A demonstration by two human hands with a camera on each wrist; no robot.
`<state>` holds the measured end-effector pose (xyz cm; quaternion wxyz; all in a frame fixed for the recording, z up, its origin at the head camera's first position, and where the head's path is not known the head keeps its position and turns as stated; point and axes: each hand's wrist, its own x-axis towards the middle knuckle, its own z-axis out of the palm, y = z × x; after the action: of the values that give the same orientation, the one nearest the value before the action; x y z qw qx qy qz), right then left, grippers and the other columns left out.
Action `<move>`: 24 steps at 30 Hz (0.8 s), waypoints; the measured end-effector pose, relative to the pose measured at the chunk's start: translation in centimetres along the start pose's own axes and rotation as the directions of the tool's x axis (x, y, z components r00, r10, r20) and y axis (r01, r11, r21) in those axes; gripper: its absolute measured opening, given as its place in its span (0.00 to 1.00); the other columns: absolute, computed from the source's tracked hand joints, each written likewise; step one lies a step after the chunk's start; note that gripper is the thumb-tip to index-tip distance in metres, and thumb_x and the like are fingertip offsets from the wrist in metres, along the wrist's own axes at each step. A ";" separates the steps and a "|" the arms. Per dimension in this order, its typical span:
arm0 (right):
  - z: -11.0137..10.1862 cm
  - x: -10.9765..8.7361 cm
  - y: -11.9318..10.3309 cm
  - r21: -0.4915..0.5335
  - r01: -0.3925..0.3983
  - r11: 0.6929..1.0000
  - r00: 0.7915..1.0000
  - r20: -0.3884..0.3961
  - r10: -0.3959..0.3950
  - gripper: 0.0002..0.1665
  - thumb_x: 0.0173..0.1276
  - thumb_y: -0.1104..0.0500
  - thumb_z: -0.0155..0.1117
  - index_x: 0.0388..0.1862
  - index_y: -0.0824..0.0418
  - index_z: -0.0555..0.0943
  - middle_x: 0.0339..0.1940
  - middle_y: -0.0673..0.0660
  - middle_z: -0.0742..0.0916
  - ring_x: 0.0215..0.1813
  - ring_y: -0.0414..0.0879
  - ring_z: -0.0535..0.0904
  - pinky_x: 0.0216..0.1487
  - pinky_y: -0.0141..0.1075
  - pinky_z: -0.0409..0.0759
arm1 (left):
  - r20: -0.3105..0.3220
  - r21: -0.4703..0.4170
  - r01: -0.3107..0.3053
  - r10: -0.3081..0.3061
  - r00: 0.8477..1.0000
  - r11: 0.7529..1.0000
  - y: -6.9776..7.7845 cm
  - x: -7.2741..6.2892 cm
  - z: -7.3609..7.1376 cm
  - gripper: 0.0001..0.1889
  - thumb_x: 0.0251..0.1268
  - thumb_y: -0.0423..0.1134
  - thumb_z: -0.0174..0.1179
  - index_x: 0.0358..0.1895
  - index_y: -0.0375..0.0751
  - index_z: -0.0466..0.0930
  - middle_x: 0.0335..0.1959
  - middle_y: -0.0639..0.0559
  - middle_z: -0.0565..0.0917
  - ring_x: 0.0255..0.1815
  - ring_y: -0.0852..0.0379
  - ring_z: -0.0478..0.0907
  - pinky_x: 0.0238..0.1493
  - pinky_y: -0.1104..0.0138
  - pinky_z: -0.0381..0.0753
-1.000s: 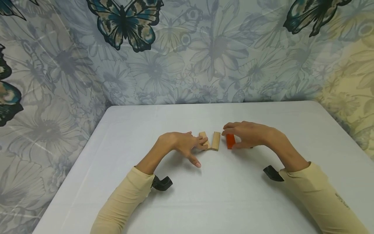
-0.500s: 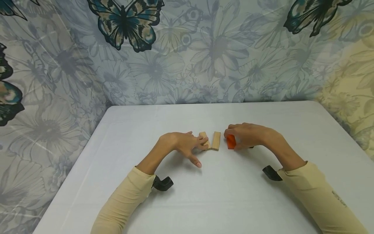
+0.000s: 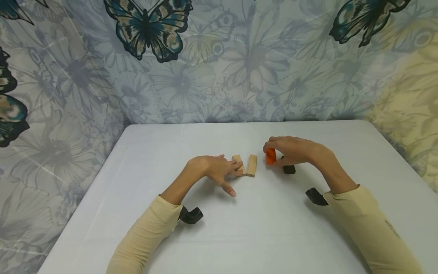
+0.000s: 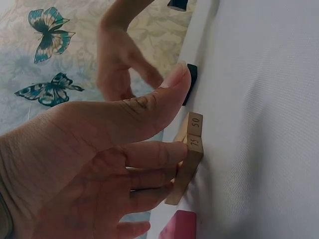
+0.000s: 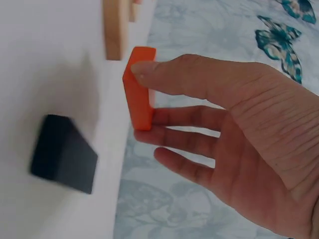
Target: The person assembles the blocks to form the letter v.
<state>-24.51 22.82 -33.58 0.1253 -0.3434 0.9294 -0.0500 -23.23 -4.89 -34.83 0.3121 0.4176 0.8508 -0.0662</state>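
Between thumb and fingers, my right hand point(image 3: 295, 149) pinches an orange block point(image 3: 270, 156), which stands out plainly in the right wrist view and looks raised off the table. My left hand point(image 3: 218, 169) reaches over a pale wooden block point(image 4: 185, 172) marked 75, its loosely straight fingertips touching it and its thumb held apart. Close by lies a second wooden block point(image 3: 252, 166); a 50 shows on one wooden end in the left wrist view. A black block point(image 3: 289, 169) sits below my right hand, partly hidden by it.
The blocks are on a white-covered table point(image 3: 239, 232) with flowered, butterfly-printed cloth point(image 3: 212, 76) behind it. A pink block point(image 4: 183, 225) shows beneath my left fingers in the left wrist view; my left hand hides it in the head view.
My right hand has closed its grip on the orange block and carried it up and away from me. More of the black block is uncovered. My left hand has stayed put.
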 end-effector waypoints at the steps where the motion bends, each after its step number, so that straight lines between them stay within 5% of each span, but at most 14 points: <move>1: -0.3 0.1 0.1 0.001 0.004 1.000 1.000 -0.016 -0.004 0.23 0.66 0.61 0.76 0.59 0.58 0.83 0.53 0.53 0.85 0.55 0.52 0.83 0.61 0.53 0.85 | 0.000 0.001 -0.001 0.001 1.000 1.000 0.0 0.1 0.0 0.47 0.69 0.69 0.61 0.85 0.58 0.52 0.89 0.54 0.40 0.89 0.42 0.46 0.90 0.50 0.37; 11: -2.1 3.8 1.3 0.055 -0.008 0.998 0.999 -0.031 0.009 0.22 0.68 0.60 0.74 0.59 0.62 0.82 0.53 0.59 0.85 0.54 0.55 0.81 0.61 0.54 0.82 | 0.009 0.006 -0.003 0.003 1.000 1.000 0.2 -0.1 -0.2 0.46 0.70 0.68 0.60 0.85 0.56 0.54 0.89 0.54 0.41 0.89 0.44 0.45 0.89 0.49 0.37; 24: 0.7 7.1 2.3 0.080 -0.093 0.992 0.994 0.069 0.088 0.26 0.71 0.56 0.71 0.66 0.59 0.80 0.59 0.60 0.84 0.59 0.55 0.80 0.67 0.55 0.79 | -0.003 0.019 -0.001 0.001 1.000 1.000 0.2 0.1 0.0 0.46 0.69 0.70 0.59 0.85 0.56 0.54 0.89 0.55 0.41 0.88 0.36 0.48 0.89 0.48 0.37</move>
<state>-30.93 19.97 -36.06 0.1720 -0.2969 0.9366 -0.0714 -23.12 -4.75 -34.85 0.3071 0.4212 0.8502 -0.0734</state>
